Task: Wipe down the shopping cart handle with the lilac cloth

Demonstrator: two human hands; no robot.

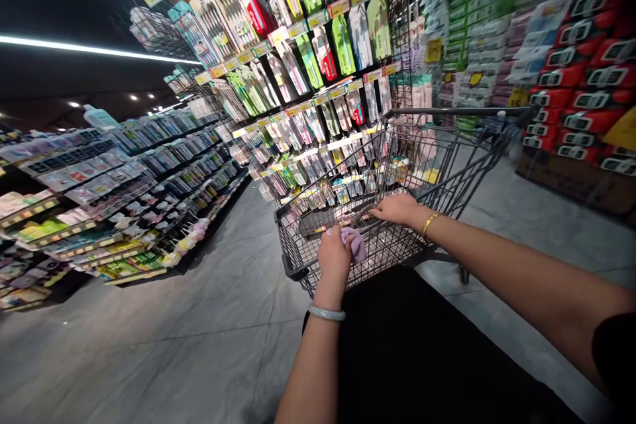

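My left hand (pixel 334 255) is closed around a crumpled lilac cloth (pixel 355 245), held over the near side of a grey wire shopping cart (pixel 293 270). Part of the cloth bulges out to the right of the fingers. My right hand (pixel 397 208) reaches across to the cart and is closed at its near side rim, fingers curled and pointing left; the fingertips are partly hidden. The cart stands sideways in front of me, its push handle (pixel 457 110) at the right and its dark-cornered front end at the left.
Behind the cart rises a rack of packaged toothbrushes (pixel 311 69). Low shelves of packaged goods (pixel 124 179) run along the left. Stacked red packages (pixel 571 99) stand on the right. Grey tiled floor (pixel 199 344) extends at the left and below.
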